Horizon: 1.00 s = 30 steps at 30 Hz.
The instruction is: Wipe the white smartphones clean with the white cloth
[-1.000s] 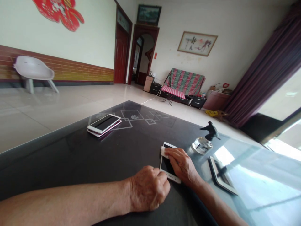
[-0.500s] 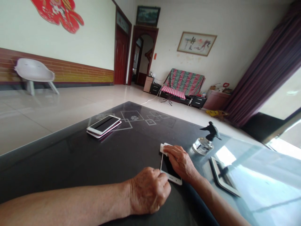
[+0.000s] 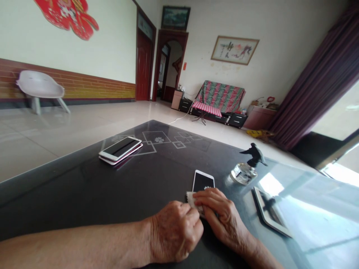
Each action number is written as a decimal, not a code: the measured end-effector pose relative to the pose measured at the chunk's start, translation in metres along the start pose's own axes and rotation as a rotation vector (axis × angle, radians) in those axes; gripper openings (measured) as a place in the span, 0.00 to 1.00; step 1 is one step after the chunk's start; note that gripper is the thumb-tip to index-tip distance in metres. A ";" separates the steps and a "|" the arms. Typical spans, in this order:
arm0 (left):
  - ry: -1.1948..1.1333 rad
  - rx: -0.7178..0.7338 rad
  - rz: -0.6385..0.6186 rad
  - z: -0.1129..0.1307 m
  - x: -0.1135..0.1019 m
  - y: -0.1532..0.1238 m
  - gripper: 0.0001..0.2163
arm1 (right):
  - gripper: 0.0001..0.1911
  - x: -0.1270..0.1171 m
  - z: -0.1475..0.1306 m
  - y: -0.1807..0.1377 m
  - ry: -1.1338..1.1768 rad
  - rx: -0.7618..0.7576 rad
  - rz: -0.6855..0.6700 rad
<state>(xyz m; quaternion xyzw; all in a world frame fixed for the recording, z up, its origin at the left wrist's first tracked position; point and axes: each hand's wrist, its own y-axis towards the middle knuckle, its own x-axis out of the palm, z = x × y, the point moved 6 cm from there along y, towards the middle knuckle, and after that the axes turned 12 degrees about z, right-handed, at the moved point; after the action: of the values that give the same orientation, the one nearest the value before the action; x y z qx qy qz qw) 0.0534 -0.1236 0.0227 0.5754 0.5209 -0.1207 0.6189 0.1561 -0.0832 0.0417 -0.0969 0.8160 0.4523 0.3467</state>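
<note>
A white-framed smartphone (image 3: 203,179) lies face up on the dark glossy table (image 3: 92,198), its near half covered by my hands. My right hand (image 3: 221,209) presses a small white cloth (image 3: 193,200) with zigzag edges flat against the phone's screen, fingers bent over it. At the phone's near left corner, my left hand (image 3: 179,228) is curled closed and holds the edge; its fingertips are hidden beneath the knuckles. To the right of the phone stands a clear spray bottle (image 3: 245,172) with a black trigger head.
Two stacked smartphones (image 3: 121,148) lie on the left of the table. Near the right edge is a white-framed tablet-like device (image 3: 272,213), lying on a bright reflecting surface. Beyond the table are a white chair (image 3: 40,84) and a small pink-striped table (image 3: 206,108).
My right hand has slid the cloth down the screen toward me, uncovering the phone's far end. My left hand stays nearly in place.
</note>
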 end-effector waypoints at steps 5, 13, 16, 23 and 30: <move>-0.021 -0.013 0.003 0.000 0.001 -0.001 0.04 | 0.15 0.005 0.020 0.000 -0.105 0.061 0.042; -0.131 -0.186 -0.071 -0.009 0.006 -0.003 0.04 | 0.14 0.007 0.053 0.008 -0.181 0.115 0.109; -0.147 -0.217 -0.097 -0.011 0.007 -0.003 0.04 | 0.14 0.009 0.069 0.016 -0.195 0.115 0.120; -0.178 -0.225 -0.088 -0.012 0.009 -0.004 0.05 | 0.13 0.008 0.084 0.021 -0.193 0.117 0.186; -0.197 -0.245 -0.088 -0.013 0.007 -0.004 0.08 | 0.13 0.005 0.073 0.017 -0.259 0.102 0.192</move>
<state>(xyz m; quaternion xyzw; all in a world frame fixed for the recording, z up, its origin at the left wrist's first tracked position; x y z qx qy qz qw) 0.0466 -0.1111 0.0178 0.4574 0.4932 -0.1392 0.7268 0.1794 -0.0135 0.0247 0.0583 0.7920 0.4501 0.4084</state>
